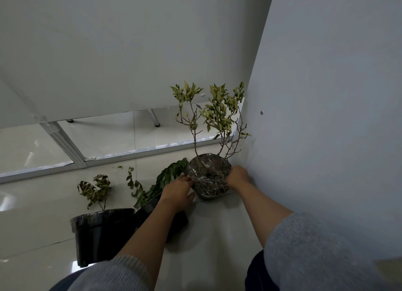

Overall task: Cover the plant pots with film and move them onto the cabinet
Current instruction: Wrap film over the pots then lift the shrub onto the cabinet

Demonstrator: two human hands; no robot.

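A plant pot [210, 189] with thin branches and pale green leaves sits on a low white cabinet top [219, 221] beside the wall. Clear film [207, 171] lies crinkled over its soil. My left hand [179, 191] pinches the film at the pot's left rim. My right hand [238, 176] grips the film at the right rim. A second black pot [97, 234] with a small wilted plant stands on the floor at lower left, shiny film around its top. A third pot [152, 206] with darker green leaves leans behind my left forearm, partly hidden.
A grey wall [326, 116] rises close on the right. A white panel [108, 51] fills the back, with a metal floor rail [97, 158] and furniture legs [155, 119] beneath it. Glossy floor tiles [32, 214] spread to the left.
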